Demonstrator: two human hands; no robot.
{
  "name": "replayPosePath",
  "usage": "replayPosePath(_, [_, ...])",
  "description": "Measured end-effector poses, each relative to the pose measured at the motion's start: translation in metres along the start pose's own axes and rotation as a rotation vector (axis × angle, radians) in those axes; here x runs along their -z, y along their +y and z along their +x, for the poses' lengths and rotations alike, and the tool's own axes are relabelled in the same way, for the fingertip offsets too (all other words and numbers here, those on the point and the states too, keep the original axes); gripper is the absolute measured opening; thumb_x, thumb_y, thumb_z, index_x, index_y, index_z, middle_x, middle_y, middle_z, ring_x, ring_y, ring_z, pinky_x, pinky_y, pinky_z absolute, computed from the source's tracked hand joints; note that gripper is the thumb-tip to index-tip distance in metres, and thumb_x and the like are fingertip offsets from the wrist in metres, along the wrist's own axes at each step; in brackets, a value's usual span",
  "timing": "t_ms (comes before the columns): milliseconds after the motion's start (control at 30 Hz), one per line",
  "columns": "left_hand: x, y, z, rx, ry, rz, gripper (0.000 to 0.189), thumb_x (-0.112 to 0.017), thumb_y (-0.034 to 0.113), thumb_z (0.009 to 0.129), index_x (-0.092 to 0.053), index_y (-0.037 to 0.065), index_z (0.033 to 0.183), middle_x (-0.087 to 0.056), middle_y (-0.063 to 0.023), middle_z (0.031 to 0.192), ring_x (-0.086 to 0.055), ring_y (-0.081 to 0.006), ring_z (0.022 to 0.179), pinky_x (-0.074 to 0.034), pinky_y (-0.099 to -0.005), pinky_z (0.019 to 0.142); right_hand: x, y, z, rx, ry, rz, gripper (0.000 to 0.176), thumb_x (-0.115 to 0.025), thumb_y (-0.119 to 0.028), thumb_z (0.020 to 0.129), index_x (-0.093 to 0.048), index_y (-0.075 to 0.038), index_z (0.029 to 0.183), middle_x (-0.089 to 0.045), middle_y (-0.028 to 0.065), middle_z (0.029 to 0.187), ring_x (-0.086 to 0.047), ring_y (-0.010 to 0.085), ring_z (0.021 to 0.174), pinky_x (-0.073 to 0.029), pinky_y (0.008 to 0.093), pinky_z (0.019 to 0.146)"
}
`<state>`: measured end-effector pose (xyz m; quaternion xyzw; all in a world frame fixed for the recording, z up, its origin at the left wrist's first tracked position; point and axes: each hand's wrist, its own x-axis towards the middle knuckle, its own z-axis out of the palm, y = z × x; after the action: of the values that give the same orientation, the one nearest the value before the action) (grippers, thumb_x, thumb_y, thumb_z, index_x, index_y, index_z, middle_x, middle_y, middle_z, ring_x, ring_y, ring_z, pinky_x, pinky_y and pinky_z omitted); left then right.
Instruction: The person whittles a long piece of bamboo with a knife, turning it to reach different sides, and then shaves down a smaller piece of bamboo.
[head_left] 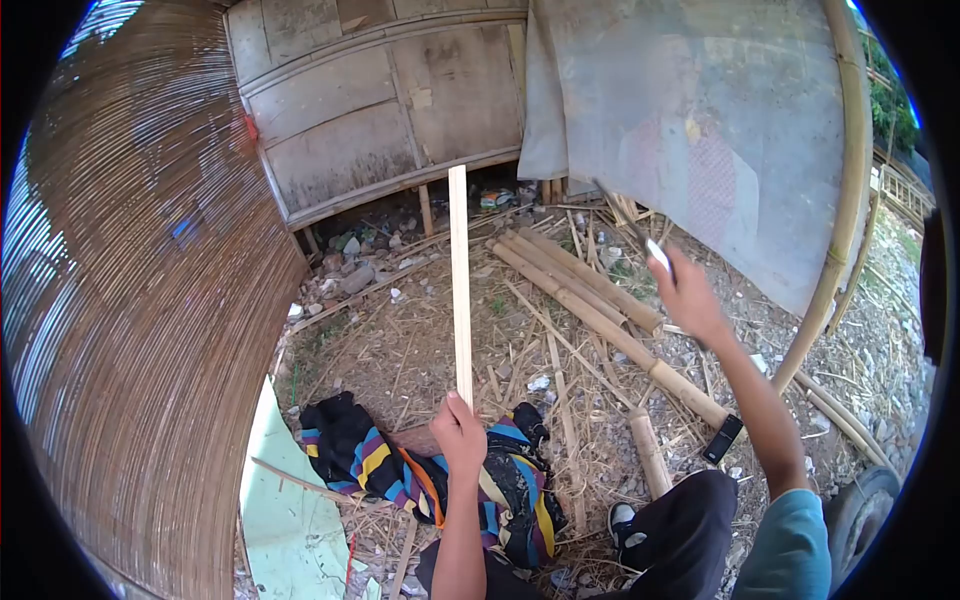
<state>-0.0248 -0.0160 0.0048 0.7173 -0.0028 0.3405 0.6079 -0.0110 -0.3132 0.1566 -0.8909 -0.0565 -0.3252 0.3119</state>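
Note:
My left hand (461, 436) is closed round the lower end of a long, pale bamboo strip (459, 280), which points away from me. Raised at the right, my right hand (690, 295) grips a knife (628, 218); its dark blade slants up and to the left, and white shows near the grip. Blade and strip are apart. Beneath my left hand lies a striped, multicoloured cloth (385, 465) with black parts.
Thick bamboo poles (610, 315) lie on ground strewn with splinters. A small black device (723, 438) rests by one pole's end. A pale green sheet (290, 520) is at left, a tyre (865, 515) at lower right. A slatted bamboo screen (150, 330) and panelled wall (350, 110) enclose the spot.

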Motion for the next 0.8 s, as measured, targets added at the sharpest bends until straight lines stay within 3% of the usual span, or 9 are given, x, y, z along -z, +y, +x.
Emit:
replayPosePath(67, [-0.002,-0.002,0.000,-0.003,0.002,-0.047,0.047,-0.036,0.025,0.096,-0.048,-0.003,0.061,-0.045,-0.0053,0.046,-0.044,-0.0105,0.041,-0.033,-0.0289,0.040,-0.051,0.028,-0.045,0.055,-0.076,0.077,0.034,-0.047,-0.034,0.091,-0.052,0.000,0.089,-0.056,0.0197,0.062,-0.056,0.0371,0.056,-0.044,0.0432,0.055])
replayPosePath(167, [-0.003,0.001,-0.001,0.068,-0.027,-0.124,0.047,-0.035,0.026,0.097,-0.048,-0.002,0.060,-0.045,-0.0027,0.047,-0.044,-0.0086,0.041,-0.032,-0.0269,0.040,-0.097,0.028,-0.111,-0.178,-0.486,-0.025,0.042,-0.044,-0.042,0.090,-0.051,-0.001,0.095,-0.059,0.0262,0.075,-0.060,0.0407,0.076,-0.047,0.0502,0.063])
replayPosePath(300, [-0.002,0.018,-0.006,0.210,-0.093,-0.151,0.048,-0.034,0.030,0.098,-0.046,0.002,0.061,-0.043,0.0009,0.048,-0.042,-0.0065,0.040,-0.031,-0.0225,0.038,-0.126,0.036,-0.166,0.116,-1.192,-0.236,0.060,-0.033,-0.058,0.089,-0.055,-0.005,0.106,-0.063,0.0176,0.088,-0.062,0.0363,0.083,-0.049,0.0486,0.070])
replayPosePath(333, [0.000,0.024,-0.008,0.225,-0.118,-0.147,0.048,-0.033,0.033,0.098,-0.045,0.003,0.062,-0.042,0.0013,0.048,-0.041,-0.0059,0.040,-0.030,-0.0209,0.038,-0.135,0.035,-0.175,0.114,-1.202,-0.214,0.060,-0.033,-0.058,0.089,-0.055,-0.005,0.106,-0.063,0.0176,0.088,-0.062,0.0363,0.083,-0.049,0.0486,0.070])
replayPosePath(400, [0.003,0.011,-0.006,0.171,-0.153,-0.116,0.050,-0.031,0.037,0.098,-0.046,0.004,0.063,-0.041,0.0003,0.046,-0.039,-0.0074,0.037,-0.030,-0.0220,0.036,-0.157,0.038,-0.183,0.319,-1.664,-0.393,0.059,-0.041,-0.058,0.085,-0.058,-0.007,0.108,-0.063,0.0173,0.095,-0.060,0.0352,0.092,-0.048,0.0466,0.076])
replayPosePath(533, [0.010,0.013,-0.006,0.109,-0.177,-0.039,0.048,-0.030,0.039,0.097,-0.047,0.004,0.069,-0.040,-0.0004,0.044,-0.037,-0.0082,0.034,-0.030,-0.0225,0.034,-0.196,0.055,-0.213,0.352,-1.856,-0.562,0.064,-0.036,-0.061,0.086,-0.058,-0.009,0.116,-0.059,0.0110,0.115,-0.054,0.0299,0.108,-0.042,0.0434,0.089])
replayPosePath(633, [0.016,0.010,-0.004,0.083,-0.197,-0.030,0.042,-0.034,0.035,0.097,-0.047,0.004,0.073,-0.041,-0.0007,0.046,-0.038,-0.0075,0.036,-0.031,-0.0219,0.035,-0.203,0.068,-0.205,0.332,-1.927,-0.543,0.062,-0.038,-0.060,0.086,-0.059,-0.009,0.115,-0.060,0.0104,0.111,-0.056,0.0283,0.106,-0.043,0.0416,0.086])
replayPosePath(700, [0.018,0.009,-0.002,0.109,-0.220,-0.150,0.036,-0.041,0.030,0.096,-0.049,0.003,0.074,-0.046,-0.0009,0.051,-0.043,-0.0067,0.041,-0.034,-0.0212,0.039,-0.200,0.071,-0.194,0.168,-1.889,-0.577,0.058,-0.040,-0.057,0.086,-0.060,-0.010,0.114,-0.062,0.0090,0.107,-0.058,0.0269,0.102,-0.044,0.0411,0.084])
replayPosePath(800, [0.018,0.008,0.000,0.150,-0.212,-0.165,0.029,-0.045,0.025,0.095,-0.051,0.003,0.077,-0.049,-0.0015,0.054,-0.046,-0.0075,0.045,-0.035,-0.0210,0.042,-0.228,0.112,-0.194,0.177,-1.801,-0.578,0.045,-0.045,-0.043,0.084,-0.063,-0.010,0.109,-0.064,0.0086,0.103,-0.060,0.0248,0.098,-0.045,0.0406,0.082])
